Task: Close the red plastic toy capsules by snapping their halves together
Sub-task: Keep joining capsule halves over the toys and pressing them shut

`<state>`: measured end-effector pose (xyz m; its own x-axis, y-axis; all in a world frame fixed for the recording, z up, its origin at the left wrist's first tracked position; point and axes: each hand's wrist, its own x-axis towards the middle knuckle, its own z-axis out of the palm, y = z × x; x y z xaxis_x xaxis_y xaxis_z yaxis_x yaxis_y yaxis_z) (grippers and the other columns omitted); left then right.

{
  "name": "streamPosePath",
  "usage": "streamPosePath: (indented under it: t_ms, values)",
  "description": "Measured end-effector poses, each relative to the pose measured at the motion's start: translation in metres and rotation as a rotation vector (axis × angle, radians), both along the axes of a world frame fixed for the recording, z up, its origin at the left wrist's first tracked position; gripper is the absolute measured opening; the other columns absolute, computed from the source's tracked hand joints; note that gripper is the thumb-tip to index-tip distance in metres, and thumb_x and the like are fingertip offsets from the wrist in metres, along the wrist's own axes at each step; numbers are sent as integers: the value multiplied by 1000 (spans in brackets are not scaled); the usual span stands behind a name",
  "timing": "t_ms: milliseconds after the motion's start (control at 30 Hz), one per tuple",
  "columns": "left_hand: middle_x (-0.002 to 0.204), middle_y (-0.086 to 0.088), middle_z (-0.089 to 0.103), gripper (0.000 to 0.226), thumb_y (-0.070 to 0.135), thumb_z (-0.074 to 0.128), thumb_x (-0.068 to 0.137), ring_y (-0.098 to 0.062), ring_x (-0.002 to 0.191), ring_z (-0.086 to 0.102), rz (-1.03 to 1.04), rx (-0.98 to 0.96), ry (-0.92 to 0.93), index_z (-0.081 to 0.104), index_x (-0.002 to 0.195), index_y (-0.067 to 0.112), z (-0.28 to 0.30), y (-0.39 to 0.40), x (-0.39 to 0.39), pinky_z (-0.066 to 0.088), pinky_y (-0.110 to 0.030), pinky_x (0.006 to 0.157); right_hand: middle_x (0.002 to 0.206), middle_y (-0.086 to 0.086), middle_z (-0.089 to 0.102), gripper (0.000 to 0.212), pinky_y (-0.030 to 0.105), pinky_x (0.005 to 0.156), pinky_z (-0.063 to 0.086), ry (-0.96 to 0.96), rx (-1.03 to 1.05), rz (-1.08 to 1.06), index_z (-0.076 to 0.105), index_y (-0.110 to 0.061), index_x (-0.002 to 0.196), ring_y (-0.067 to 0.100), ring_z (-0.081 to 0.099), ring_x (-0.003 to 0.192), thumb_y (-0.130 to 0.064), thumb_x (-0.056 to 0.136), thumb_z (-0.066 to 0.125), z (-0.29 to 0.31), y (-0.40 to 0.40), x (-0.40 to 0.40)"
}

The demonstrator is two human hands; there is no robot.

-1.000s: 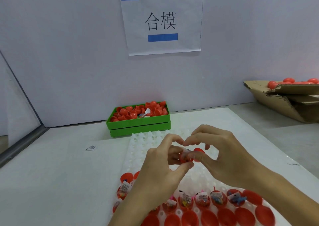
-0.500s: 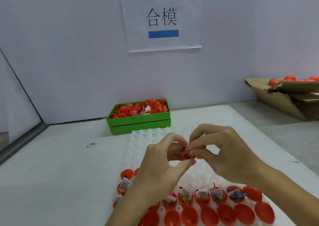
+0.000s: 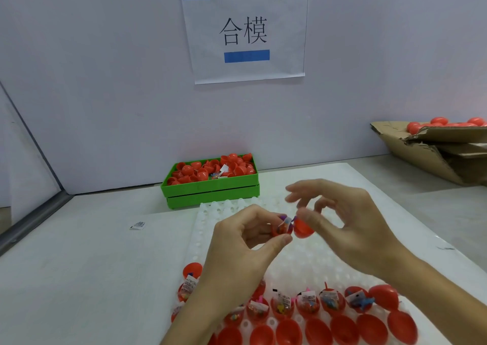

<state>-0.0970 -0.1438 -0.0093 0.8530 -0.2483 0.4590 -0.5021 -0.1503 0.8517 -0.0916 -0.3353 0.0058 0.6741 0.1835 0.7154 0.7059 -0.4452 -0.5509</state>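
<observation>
While the left hand (image 3: pixel 245 242) pinches a filled red half (image 3: pixel 279 230), the right hand (image 3: pixel 350 221) seemingly pinches the blurred empty half (image 3: pixel 303 228). The far paper sign (image 3: pixel 245 28) reads "合模".

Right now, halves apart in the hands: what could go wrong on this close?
1. A purple toy and paper tag stick out of the filled half held by the left hand; they could get pinched in the seam and stop the snap.
2. The right hand holds the cap half by thumb and fingertip only; it may slip.
3. Both forearms hang over open filled capsules in the white tray; a dropped part could knock them.
</observation>
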Motion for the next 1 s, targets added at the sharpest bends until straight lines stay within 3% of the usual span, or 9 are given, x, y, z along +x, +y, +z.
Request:
streamPosePath:
  t_ms: [133, 233, 300, 367, 500, 600, 767, 900, 1000]
  values:
    - [93, 8, 77, 18, 5, 81, 77, -11, 89, 73, -11, -68, 8, 71, 88, 16, 4, 1, 0, 55, -16, 79, 99, -19, 72, 25, 27, 78, 56, 264, 28, -75, 66, -39, 111, 5, 67, 97, -46, 97, 45, 1, -13, 8]
    - [93, 7, 77, 18, 3, 80, 77, -11, 89, 73, -9, -71, 13, 71, 88, 13, 4, 1, 0, 55, -16, 79, 101, -4, 75, 41, 34, 79, 58, 666, 58, 171, 67, -29, 115, 17, 72, 91, -47, 91, 38, 1, -21, 13]
    - [93, 8, 77, 18, 3, 80, 77, -11, 89, 73, 5, -56, 24, 70, 88, 13, 4, 1, 1, 56, -18, 80, 98, 13, 75, 42, 33, 76, 58, 808, 151, 340, 68, -17, 116, 30, 73, 87, -38, 91, 41, 5, -23, 13]
    - [93, 8, 77, 18, 3, 80, 77, -10, 88, 73, 31, -35, 34, 70, 87, 14, 3, 1, 2, 56, -19, 81, 95, 18, 74, 35, 30, 73, 58, 810, 182, 384, 71, -14, 111, 33, 72, 85, -32, 92, 48, 8, -26, 12]
    - [92, 13, 76, 20, 1, 79, 78, -6, 86, 73, 77, 36, 30, 69, 83, 17, 0, 2, 4, 56, -17, 79, 89, 5, 74, 15, 27, 71, 58, 638, 8, 246, 74, -29, 104, 20, 71, 80, -30, 94, 64, 5, -25, 11]
    - [90, 19, 74, 22, 0, 79, 78, -2, 84, 72, 111, 114, -7, 69, 81, 19, -3, 2, 5, 54, -13, 76, 93, -6, 73, 20, 28, 71, 60, 557, -45, 161, 73, -32, 99, 15, 71, 84, -41, 83, 65, 5, -18, 8]
    - [85, 20, 71, 23, 7, 79, 80, 3, 82, 69, 166, 264, -97, 66, 82, 26, -7, 3, 7, 51, -8, 76, 89, 0, 75, 12, 24, 67, 57, 525, 24, 175, 73, -19, 98, 18, 74, 77, -13, 89, 68, 5, -10, 4]
    - [81, 17, 70, 24, 10, 78, 82, 5, 84, 67, 181, 346, -141, 64, 86, 29, -9, 3, 6, 54, -13, 80, 83, -2, 74, 14, 21, 67, 57, 482, 11, 125, 73, -19, 97, 16, 73, 71, -13, 85, 73, 2, -1, 0]
    - [85, 24, 68, 39, 11, 79, 81, 7, 84, 67, 194, 328, -144, 56, 95, 39, -8, 1, 5, 52, -9, 79, 79, 0, 74, 16, 20, 67, 56, 464, 36, 109, 73, -20, 97, 15, 73, 69, -13, 83, 75, -1, 3, -1]
